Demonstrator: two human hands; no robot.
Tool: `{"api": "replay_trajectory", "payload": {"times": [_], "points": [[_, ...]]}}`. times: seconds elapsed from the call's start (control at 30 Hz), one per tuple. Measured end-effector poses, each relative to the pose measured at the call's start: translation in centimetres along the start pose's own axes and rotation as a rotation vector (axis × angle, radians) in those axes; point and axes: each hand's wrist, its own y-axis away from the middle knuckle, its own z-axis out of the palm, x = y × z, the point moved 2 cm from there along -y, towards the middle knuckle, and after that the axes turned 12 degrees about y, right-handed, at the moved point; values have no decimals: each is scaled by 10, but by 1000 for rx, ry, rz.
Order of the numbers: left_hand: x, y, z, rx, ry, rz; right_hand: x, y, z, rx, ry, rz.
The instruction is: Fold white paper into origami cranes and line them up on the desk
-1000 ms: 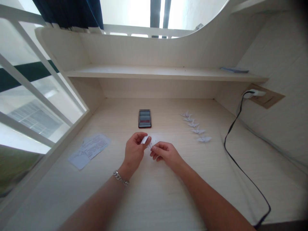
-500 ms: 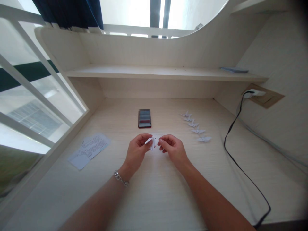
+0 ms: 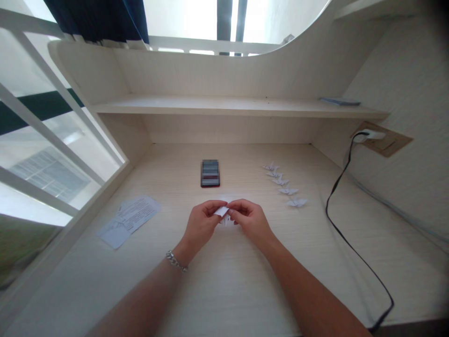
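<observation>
A small piece of folded white paper is held over the middle of the desk. My left hand pinches it from the left side, fingers closed. My right hand has closed on its right edge, and the fingertips of both hands nearly meet there. Part of the paper hangs below the fingers; the rest is hidden behind them. Off to the right, several folded paper cranes stand in a slanting row on the desk. A phone lies just beyond my hands.
Printed paper sheets lie on the left of the desk. A black cable runs from a wall socket down the right side. Across the back is a shelf. White railings border the left.
My right hand has moved left and taken hold of the paper, which it was apart from before. The paper has turned in the fingers, and my left hand has dropped slightly.
</observation>
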Motion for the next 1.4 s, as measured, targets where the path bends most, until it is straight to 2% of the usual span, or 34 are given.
{"api": "replay_trajectory", "payload": {"times": [0.27, 0.67, 1.0, 1.2, 1.4], "points": [[1, 1, 0, -34, -67, 53, 4, -1, -2, 38, -60, 58], [0, 1, -3, -43, -150, 87, 8, -2, 0, 16, -229, 160], [3, 0, -5, -74, -156, 69, 4, -3, -5, -3, -47, 3], [2, -1, -5, -80, -173, 10, 3, -2, -5, -44, 89, -13], [-2, -1, 0, -84, -24, -99, 10, -4, -1, -73, 83, 4]]}}
